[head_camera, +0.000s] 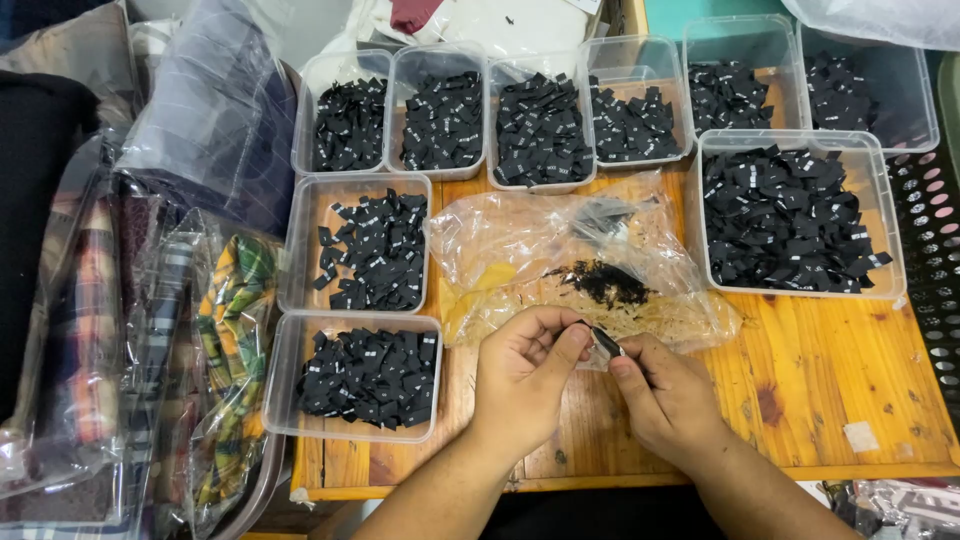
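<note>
Between the left hand (524, 368) and right hand (668, 392) a small black label (604, 341) is showing. Just beyond them a clear, yellow-tinged plastic bag (520, 250) is lying on the orange-brown wooden table (830, 370). Clear tubs (302, 375) around the hands are holding black labels flecked white. Far left of the left hand, green-and-yellow plaid cloth (232, 300) is showing through wrapping.

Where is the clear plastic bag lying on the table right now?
In the head view, the clear plastic bag lies mid-table, just beyond both hands, between the left tubs and the large right tub.

Garment workshop: tubs (796, 215) of black labels (372, 377), bagged fabric (228, 330).
</note>
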